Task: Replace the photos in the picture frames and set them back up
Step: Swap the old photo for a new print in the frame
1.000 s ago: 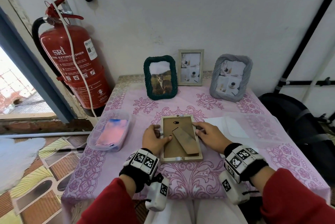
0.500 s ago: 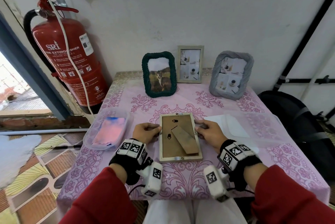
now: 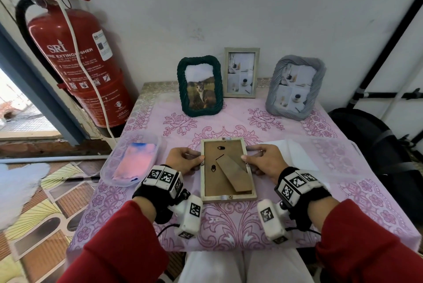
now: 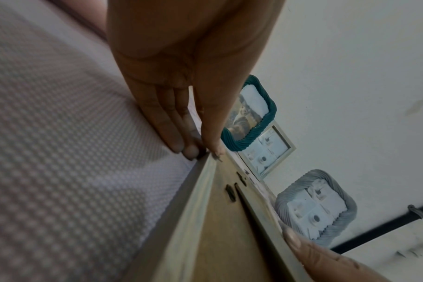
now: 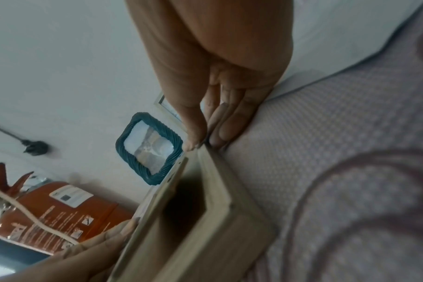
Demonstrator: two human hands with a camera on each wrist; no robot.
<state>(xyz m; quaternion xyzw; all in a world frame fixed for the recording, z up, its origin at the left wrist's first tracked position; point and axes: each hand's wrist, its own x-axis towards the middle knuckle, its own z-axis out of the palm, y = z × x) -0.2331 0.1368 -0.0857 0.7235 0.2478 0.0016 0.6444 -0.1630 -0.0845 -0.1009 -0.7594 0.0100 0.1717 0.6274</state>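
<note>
A lidded plastic tub (image 3: 130, 161) sits left of the face-down picture frame (image 3: 226, 168), mid-bench. The left hand (image 3: 183, 161) pinches the frame's left edge, the right hand (image 3: 263, 161) its right edge; both grips clamped. Three standing frames (image 3: 241, 72) line the wall behind.

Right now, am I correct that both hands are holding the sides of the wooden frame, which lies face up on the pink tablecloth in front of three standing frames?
Not quite: the wooden frame lies face down, its brown backing board and folded stand facing up, as the head view shows. The rest holds: the left hand and right hand grip its sides on the pink tablecloth, before three standing frames.
</note>
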